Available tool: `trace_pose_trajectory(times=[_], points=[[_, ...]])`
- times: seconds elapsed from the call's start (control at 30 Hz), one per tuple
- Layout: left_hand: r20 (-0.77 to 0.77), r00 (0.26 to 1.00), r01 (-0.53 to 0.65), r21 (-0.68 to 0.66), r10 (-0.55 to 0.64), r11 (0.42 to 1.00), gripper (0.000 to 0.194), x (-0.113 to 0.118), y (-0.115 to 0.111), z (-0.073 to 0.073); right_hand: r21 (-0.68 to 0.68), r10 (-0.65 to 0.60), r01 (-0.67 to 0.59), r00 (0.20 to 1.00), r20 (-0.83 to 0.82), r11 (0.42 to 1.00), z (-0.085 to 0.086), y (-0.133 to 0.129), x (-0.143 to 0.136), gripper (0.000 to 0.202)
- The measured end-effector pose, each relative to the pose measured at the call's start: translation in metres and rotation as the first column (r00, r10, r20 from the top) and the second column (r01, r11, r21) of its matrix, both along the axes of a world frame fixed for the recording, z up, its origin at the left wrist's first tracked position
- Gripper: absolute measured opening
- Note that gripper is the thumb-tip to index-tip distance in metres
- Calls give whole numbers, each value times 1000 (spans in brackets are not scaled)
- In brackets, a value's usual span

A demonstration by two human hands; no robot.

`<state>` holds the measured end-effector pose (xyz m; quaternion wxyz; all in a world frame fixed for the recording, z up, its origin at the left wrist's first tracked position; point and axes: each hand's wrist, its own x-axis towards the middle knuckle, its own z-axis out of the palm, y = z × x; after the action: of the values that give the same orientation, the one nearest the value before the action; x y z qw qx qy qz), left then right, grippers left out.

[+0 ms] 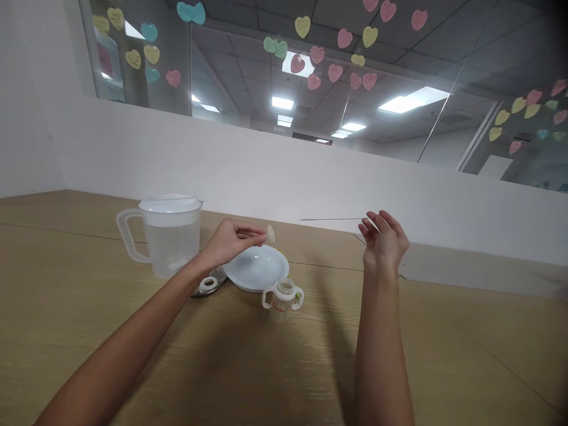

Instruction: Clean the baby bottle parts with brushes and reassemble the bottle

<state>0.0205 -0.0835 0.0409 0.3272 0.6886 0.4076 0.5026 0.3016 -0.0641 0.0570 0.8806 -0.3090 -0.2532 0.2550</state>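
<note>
My left hand (237, 238) pinches a small translucent whitish piece (271, 234) above the white bowl (256, 269); its exact kind is unclear. Raised to the right, my right hand (382, 235) holds a thin wire-like rod (331, 219) between its fingertips, pointing left toward the other hand. Below them a clear baby bottle (283, 299) with two white handles stands upright, uncapped, just in front of the bowl. A white ring (208, 285) lies on a dark-rimmed tray (218, 283) beside the bowl, partly behind my left forearm.
A translucent lidded pitcher (173, 236) with a handle stands at the left, something white low inside it. The wooden table (444, 355) runs back to a white wall (266, 171). Above it a window holds heart-shaped sticky notes (345, 38).
</note>
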Motion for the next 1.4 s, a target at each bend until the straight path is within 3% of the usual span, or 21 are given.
trace_pose_trajectory(times=[0.13,0.27,0.4,0.73,1.13,1.27,1.4], points=[[22,998,64,-2,-64,998,29,1,4,-3,77,95,-108,983,157,991,9,-12,-30,20],[41,996,85,0,-85,996,31,6,3,-4,167,16,-69,954,300,984,15,-23,-52,13],[18,995,99,-21,-98,995,34,8,-3,0,247,-98,13,937,335,969,17,-31,-54,9],[16,995,96,-21,-95,995,30,7,-6,3,312,-162,38,909,383,949,19,-39,-54,7],[-2,996,90,-7,-90,996,33,6,-4,2,433,-342,141,834,432,890,23,-57,-65,7],[6,996,91,-2,-91,996,32,6,-3,1,442,-368,151,808,460,884,23,-63,-72,8],[5,996,89,6,-89,996,33,6,-1,-1,416,-307,85,807,504,906,19,-59,-82,11]])
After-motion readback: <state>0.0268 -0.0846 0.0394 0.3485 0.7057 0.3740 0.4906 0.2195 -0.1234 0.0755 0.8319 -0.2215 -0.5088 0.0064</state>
